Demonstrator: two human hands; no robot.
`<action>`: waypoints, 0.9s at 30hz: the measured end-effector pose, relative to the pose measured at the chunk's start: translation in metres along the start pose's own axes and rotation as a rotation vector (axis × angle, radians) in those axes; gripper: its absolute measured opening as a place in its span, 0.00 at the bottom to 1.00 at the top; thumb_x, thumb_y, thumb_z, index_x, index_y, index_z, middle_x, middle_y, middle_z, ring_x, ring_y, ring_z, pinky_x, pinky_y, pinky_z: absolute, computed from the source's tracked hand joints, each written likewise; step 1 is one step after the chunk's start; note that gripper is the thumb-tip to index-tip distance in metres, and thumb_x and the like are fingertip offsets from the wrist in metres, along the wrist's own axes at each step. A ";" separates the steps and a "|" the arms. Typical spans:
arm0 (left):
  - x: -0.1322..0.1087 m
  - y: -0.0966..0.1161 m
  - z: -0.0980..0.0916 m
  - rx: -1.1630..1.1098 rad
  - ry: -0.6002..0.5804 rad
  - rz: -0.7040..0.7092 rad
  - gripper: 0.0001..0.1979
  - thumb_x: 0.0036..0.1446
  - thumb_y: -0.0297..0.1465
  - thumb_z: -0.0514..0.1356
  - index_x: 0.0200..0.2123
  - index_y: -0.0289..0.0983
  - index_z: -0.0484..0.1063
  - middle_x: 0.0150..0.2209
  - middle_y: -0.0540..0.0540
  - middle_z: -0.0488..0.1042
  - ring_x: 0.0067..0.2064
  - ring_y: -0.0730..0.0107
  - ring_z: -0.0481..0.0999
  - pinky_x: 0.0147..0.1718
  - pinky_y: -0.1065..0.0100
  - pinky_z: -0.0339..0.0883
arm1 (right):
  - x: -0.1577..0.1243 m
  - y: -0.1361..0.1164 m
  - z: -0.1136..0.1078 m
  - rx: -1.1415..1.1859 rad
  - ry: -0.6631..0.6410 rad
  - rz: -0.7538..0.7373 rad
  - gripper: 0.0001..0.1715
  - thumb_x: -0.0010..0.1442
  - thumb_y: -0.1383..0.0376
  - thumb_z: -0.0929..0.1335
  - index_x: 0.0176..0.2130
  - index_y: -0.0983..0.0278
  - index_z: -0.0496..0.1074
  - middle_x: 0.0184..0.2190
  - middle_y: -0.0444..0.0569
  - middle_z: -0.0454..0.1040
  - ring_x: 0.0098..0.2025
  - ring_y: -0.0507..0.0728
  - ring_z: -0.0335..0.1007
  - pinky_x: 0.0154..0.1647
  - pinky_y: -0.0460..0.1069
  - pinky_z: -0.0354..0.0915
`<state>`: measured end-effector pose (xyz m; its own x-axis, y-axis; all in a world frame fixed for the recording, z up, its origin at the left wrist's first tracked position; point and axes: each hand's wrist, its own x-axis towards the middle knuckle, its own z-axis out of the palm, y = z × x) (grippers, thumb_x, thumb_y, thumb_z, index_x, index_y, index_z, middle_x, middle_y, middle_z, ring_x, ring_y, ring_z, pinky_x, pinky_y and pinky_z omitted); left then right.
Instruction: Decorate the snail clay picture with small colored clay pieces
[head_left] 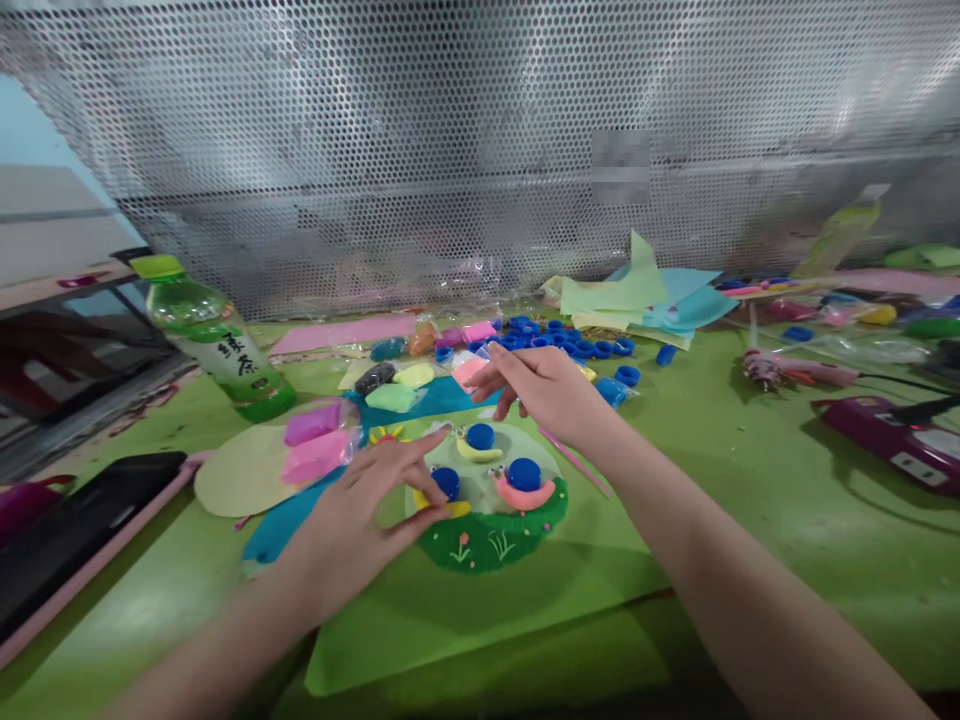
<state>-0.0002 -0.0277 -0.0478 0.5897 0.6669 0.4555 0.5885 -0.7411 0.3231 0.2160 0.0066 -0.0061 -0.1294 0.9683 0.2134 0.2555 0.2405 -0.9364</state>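
Note:
A round clay picture (489, 545) lies on a green sheet (420, 635), with green clay grass and small flowers along its lower part. Three clay snails with blue bottle-cap shells sit on it: a pink snail (523, 487) at the right, a pale yellow snail (480, 442) at the top and a yellow snail (448, 487) at the left. My left hand (367, 515) is open, thumb and forefinger spread around the yellow snail, partly hiding it. Above the picture, my right hand (536, 385) pinches a small see-through packet of pinkish-orange clay (468, 371).
Blue bottle caps (559, 340) lie heaped behind the picture, beside several clay packets (414, 375). A green tea bottle (214, 340) stands left, near a black phone (90, 540). Coloured paper (652, 295) is piled behind. At right are a glue gun (806, 370) and a power strip (892, 440).

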 end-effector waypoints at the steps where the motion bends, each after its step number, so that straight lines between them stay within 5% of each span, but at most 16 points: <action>1: -0.002 0.001 0.001 -0.003 -0.010 0.012 0.27 0.58 0.37 0.55 0.59 0.50 0.49 0.31 0.55 0.76 0.38 0.68 0.77 0.45 0.61 0.69 | 0.000 0.000 0.000 -0.011 -0.001 -0.006 0.24 0.64 0.56 0.59 0.29 0.66 0.76 0.26 0.49 0.77 0.20 0.49 0.69 0.20 0.46 0.59; 6: -0.014 -0.001 0.002 0.022 -0.032 0.038 0.26 0.61 0.35 0.52 0.60 0.49 0.46 0.32 0.54 0.78 0.38 0.68 0.78 0.42 0.62 0.70 | 0.000 0.000 0.000 -0.038 -0.014 -0.036 0.25 0.64 0.56 0.58 0.27 0.67 0.74 0.26 0.49 0.76 0.19 0.49 0.69 0.22 0.47 0.63; 13: -0.020 -0.001 0.000 0.133 0.037 0.018 0.23 0.58 0.38 0.55 0.55 0.45 0.55 0.29 0.54 0.76 0.40 0.67 0.76 0.43 0.63 0.69 | -0.002 0.001 0.000 -0.054 -0.029 -0.019 0.24 0.63 0.56 0.59 0.28 0.67 0.74 0.28 0.50 0.77 0.20 0.49 0.68 0.25 0.46 0.65; 20: -0.016 0.005 -0.001 0.200 0.065 0.095 0.16 0.60 0.30 0.52 0.52 0.42 0.58 0.29 0.54 0.72 0.37 0.72 0.74 0.40 0.70 0.69 | 0.001 0.006 -0.002 -0.128 -0.074 -0.004 0.25 0.63 0.55 0.58 0.30 0.68 0.74 0.29 0.51 0.77 0.21 0.49 0.68 0.26 0.46 0.65; 27: -0.017 0.001 -0.002 0.220 0.042 0.079 0.15 0.60 0.35 0.53 0.51 0.44 0.59 0.32 0.54 0.76 0.41 0.69 0.75 0.41 0.67 0.68 | 0.001 0.002 -0.002 -0.166 -0.103 -0.005 0.25 0.63 0.57 0.58 0.29 0.68 0.74 0.27 0.51 0.77 0.19 0.48 0.67 0.26 0.46 0.64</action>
<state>-0.0106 -0.0404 -0.0538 0.6176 0.6006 0.5079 0.6508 -0.7528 0.0988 0.2184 0.0080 -0.0076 -0.2264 0.9571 0.1806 0.4078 0.2616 -0.8748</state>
